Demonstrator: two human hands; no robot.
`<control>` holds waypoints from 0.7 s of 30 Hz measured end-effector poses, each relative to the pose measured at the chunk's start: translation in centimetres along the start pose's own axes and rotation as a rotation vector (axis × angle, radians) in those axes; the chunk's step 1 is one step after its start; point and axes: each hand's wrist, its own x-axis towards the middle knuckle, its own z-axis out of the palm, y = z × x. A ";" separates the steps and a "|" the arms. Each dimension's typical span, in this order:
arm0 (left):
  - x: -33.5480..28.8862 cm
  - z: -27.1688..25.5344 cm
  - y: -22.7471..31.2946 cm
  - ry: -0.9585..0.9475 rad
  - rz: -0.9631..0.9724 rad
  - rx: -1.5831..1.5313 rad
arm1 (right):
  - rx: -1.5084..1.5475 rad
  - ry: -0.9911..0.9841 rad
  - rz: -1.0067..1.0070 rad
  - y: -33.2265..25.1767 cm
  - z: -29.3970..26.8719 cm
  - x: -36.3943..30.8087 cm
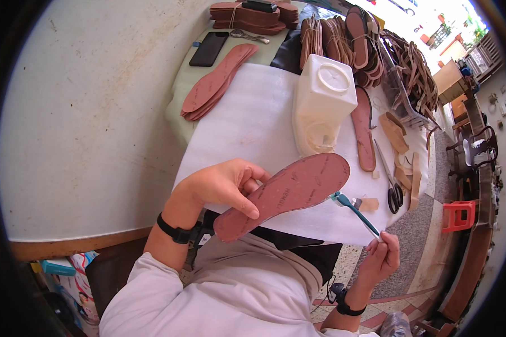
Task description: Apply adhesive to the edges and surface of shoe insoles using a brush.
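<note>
My left hand (229,184) pinches a reddish-brown shoe insole (298,188) near its narrower end, thumb on top and fingers beneath. The insole is tilted above the white sheet, with dark print on its face. In my right hand (383,254) is the end of a teal toothbrush (358,215). Its bristle head meets the insole's edge at the wide right end; whether it presses on the rim or just under it, I cannot tell. Beyond the insole stands a white plastic container (324,101) with an opening cut low in its near side.
A stack of insoles (216,84) lies at the left beside a black phone (209,49) and a wristwatch (249,36). Bundled insoles (327,40) stand at the back. Black-handled scissors (395,194), a single strapped sole (364,129) and tan strips (415,181) lie at the right.
</note>
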 end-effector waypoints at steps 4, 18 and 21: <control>0.0 0.2 0.2 0.002 -0.013 -0.006 | -0.008 0.032 0.002 0.3 0.0 0.1; 0.1 0.2 -0.1 0.005 -0.015 0.001 | -0.012 0.039 -0.001 0.2 -0.7 0.7; 0.2 0.4 0.1 -0.001 -0.022 -0.003 | -0.058 0.080 0.053 0.1 -0.4 0.9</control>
